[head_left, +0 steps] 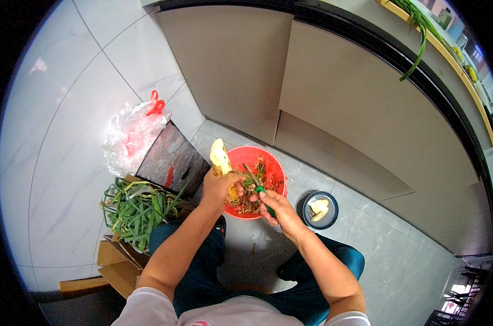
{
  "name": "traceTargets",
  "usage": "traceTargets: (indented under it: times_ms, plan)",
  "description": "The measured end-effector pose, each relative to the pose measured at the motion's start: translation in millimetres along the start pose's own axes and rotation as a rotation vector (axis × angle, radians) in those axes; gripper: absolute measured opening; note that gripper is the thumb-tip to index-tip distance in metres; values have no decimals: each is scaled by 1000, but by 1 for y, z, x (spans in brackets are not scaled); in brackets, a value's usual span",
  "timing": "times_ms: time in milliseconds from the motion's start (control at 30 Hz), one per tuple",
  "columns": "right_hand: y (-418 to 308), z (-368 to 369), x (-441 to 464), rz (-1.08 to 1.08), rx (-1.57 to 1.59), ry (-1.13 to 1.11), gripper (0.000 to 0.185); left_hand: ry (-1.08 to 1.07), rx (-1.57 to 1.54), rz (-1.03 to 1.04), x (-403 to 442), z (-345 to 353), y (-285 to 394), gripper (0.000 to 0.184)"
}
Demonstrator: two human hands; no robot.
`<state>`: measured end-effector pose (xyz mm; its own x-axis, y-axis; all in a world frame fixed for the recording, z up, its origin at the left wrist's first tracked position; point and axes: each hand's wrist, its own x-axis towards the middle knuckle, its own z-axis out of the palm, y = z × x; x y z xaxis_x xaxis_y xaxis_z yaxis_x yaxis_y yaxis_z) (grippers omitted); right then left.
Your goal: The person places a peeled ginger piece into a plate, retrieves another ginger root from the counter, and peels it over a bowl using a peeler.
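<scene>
My left hand (219, 187) is closed around a long, pale yellow, partly peeled root vegetable (220, 156), whose upper end sticks out past my thumb. In my right hand (279, 209) is a green-handled peeler (261, 190) with a narrow metal blade pointing up and left. The blade's exact shape is hard to make out. Both hands are over a red bucket (282, 173), with brown and green peelings (265, 168) inside it. To the right of the bucket, a dark bowl (333, 217) on the floor holds pale peeled pieces (318, 209).
At left are green leafy stalks (140, 212) in a cardboard box (116, 266), a dark mesh bin (173, 155) and a clear plastic bag (130, 136) with red handles. Grey cabinets (344, 98) rise in front. Long green leaves (420, 43) overhang the counter edge.
</scene>
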<state>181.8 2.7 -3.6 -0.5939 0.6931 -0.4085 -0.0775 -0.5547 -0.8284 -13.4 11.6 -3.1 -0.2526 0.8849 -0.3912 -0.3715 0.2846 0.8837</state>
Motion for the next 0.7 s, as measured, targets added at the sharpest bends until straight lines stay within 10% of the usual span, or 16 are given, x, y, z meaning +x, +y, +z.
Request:
traceTargets:
  times_ms: [700]
  plan:
    - [-2,-7,5,-89,195,376,33,-21,16,-92,-4,-3,11,28]
